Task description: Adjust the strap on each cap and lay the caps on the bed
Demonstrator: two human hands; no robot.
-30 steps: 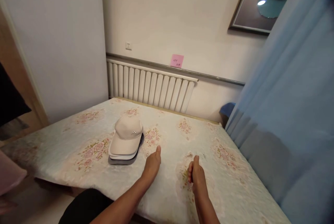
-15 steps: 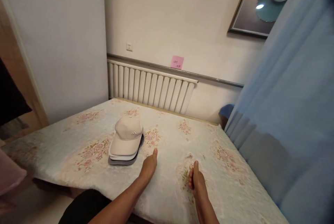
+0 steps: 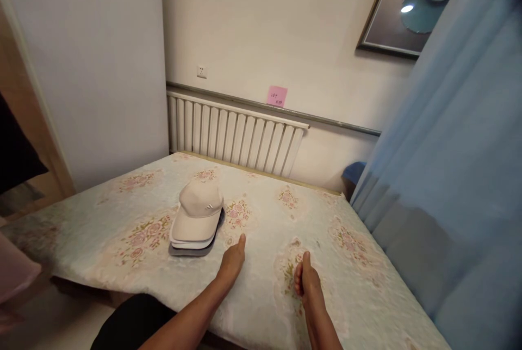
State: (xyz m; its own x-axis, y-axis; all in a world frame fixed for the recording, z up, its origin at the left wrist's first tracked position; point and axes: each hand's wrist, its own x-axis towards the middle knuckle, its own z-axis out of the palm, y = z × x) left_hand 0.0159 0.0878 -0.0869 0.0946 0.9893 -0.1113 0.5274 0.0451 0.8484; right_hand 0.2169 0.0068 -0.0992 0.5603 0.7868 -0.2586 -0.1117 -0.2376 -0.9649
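A stack of several caps [image 3: 198, 214] lies on the floral-covered bed to the left of my hands. The top cap is beige with a small logo on its front; white and dark grey brims stick out beneath it. My left hand [image 3: 232, 258] is held over the bed, right of the stack and apart from it. Its thumb points up, the fingers look folded in, and nothing shows in it. Farther right, my right hand [image 3: 309, 280] has its thumb up and its fingers curled toward the palm, holding nothing.
The bed [image 3: 261, 263] fills the lower view. Behind it are a white radiator [image 3: 240, 135], a pink note [image 3: 277, 96] and a wall socket [image 3: 202, 72]. A blue curtain [image 3: 457, 165] hangs at right. My dark-clothed knee [image 3: 134, 323] is at lower left.
Both hands and the caps stay where they were. The view has shifted very slightly.
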